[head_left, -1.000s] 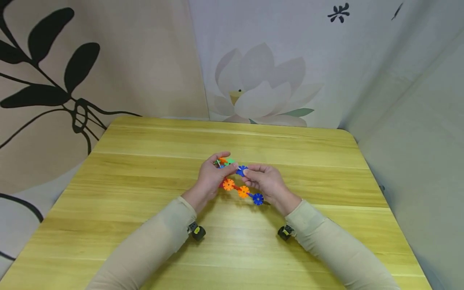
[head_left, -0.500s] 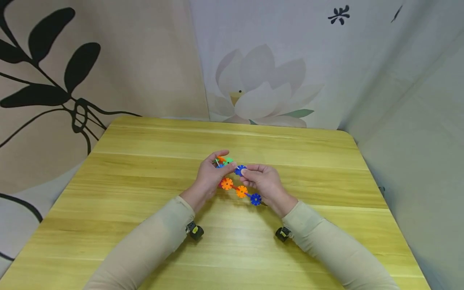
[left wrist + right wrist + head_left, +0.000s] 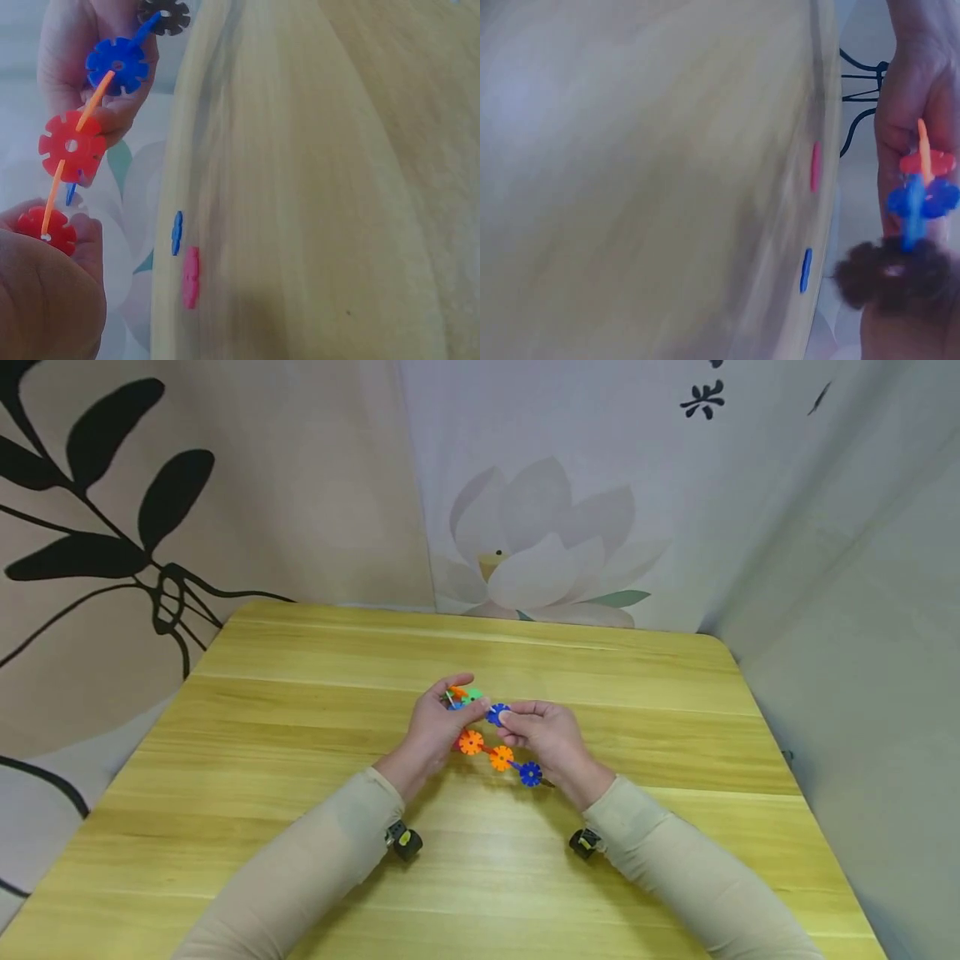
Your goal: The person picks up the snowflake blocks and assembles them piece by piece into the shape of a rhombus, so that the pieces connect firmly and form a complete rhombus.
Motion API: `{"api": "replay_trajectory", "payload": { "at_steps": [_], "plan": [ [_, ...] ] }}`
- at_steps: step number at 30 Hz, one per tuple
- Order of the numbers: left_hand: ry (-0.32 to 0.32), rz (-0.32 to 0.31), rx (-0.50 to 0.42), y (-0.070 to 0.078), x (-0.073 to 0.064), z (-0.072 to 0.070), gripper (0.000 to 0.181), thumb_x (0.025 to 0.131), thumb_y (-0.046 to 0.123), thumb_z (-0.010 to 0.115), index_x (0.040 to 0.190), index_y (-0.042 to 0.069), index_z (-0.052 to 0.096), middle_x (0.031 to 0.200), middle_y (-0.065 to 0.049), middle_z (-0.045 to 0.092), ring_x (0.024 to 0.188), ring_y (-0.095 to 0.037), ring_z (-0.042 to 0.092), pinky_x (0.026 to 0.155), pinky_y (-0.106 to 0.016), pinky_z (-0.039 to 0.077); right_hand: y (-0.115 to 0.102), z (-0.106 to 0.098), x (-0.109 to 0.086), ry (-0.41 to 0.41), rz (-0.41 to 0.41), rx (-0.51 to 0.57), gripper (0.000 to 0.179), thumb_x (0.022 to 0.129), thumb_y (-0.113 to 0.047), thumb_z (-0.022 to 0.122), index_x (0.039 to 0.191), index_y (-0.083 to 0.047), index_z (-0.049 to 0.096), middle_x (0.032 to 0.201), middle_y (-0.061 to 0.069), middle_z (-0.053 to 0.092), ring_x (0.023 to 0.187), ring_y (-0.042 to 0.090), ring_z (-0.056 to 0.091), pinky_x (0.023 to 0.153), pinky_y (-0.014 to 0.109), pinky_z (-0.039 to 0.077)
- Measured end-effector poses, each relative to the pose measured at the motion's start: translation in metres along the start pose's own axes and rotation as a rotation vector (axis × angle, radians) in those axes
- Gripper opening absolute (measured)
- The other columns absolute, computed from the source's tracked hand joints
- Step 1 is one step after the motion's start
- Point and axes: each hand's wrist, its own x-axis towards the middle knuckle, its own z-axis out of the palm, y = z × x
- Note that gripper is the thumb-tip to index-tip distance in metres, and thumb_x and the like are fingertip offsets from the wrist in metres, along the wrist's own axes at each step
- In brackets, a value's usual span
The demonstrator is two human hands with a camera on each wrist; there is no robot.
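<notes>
A chain of slotted plastic snowflake discs hangs from my left hand (image 3: pixel 437 727), which grips its red end disc (image 3: pixel 46 231). Along it run orange discs (image 3: pixel 502 757), a red disc (image 3: pixel 71 146), a blue disc (image 3: pixel 530 773) and a brown disc (image 3: pixel 165 16) at the far end. Thumb and fingers of my right hand (image 3: pixel 553 735) pinch another blue disc (image 3: pixel 497 714), close to the left thumb tip. Beyond the left thumb show a green disc (image 3: pixel 472 697) and an orange disc (image 3: pixel 457 692), partly hidden by that hand.
A pink disc (image 3: pixel 191 277) and a blue disc (image 3: pixel 805 270) appear edge-on at the wooden table (image 3: pixel 637 877) in the wrist views. A patterned curtain (image 3: pixel 322 485) stands behind the table's back edge. Each wrist wears a small black camera (image 3: pixel 407 843).
Both hands and the chain have shifted very slightly left. The grips look the same, and the head view has tilted a little upward.
</notes>
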Motion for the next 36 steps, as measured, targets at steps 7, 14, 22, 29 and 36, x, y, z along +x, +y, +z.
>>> {"api": "replay_trajectory", "payload": {
  "at_steps": [7,14,22,29,36],
  "plan": [
    [0.03,0.018,0.053,0.007,0.001,0.002,0.052,0.094,0.016,0.085,0.142,0.022,0.066,0.109,-0.01,0.069,0.097,-0.025,0.077,0.072,-0.024,0.058,-0.005,-0.005,0.001,-0.027,0.006,-0.048,0.032,0.102,-0.006,0.073,0.13,0.007,0.064,0.086,0.007,0.081,0.074,0.014,0.077,0.071,0.024,0.066],
    [0.027,-0.015,-0.132,0.017,0.002,0.003,0.052,0.097,0.01,0.08,0.145,0.017,0.063,0.107,-0.008,0.075,0.098,-0.02,0.079,0.086,-0.024,0.065,-0.016,-0.017,-0.006,0.005,-0.006,-0.119,0.042,0.102,-0.012,0.074,0.142,0.001,0.065,0.101,0.005,0.081,0.089,0.017,0.079,0.084,0.029,0.067],
    [0.002,-0.116,-0.24,0.022,0.003,0.002,0.06,0.097,0.01,0.081,0.152,0.021,0.058,0.103,-0.005,0.078,0.083,-0.012,0.078,0.095,-0.029,0.065,-0.025,-0.021,-0.002,-0.011,0.007,-0.019,0.043,0.103,-0.009,0.071,0.145,-0.003,0.061,0.101,0.001,0.074,0.09,0.013,0.075,0.086,0.024,0.066],
    [-0.003,-0.129,-0.173,0.018,0.003,0.004,0.079,0.096,0.013,0.082,0.163,0.029,0.045,0.101,-0.006,0.08,0.094,-0.019,0.081,0.102,-0.035,0.063,-0.026,-0.017,-0.003,-0.022,0.047,-0.016,0.037,0.102,-0.009,0.073,0.137,0.002,0.065,0.098,0.003,0.077,0.086,0.015,0.078,0.077,0.024,0.067],
    [0.014,-0.097,-0.145,0.014,0.002,0.008,0.074,0.096,0.011,0.082,0.161,0.025,0.049,0.097,-0.006,0.08,0.086,-0.015,0.08,0.09,-0.028,0.066,-0.022,-0.012,-0.004,0.023,0.043,0.068,0.038,0.102,-0.004,0.072,0.138,0.005,0.063,0.099,0.006,0.076,0.085,0.016,0.08,0.082,0.026,0.067]
  ]
}}
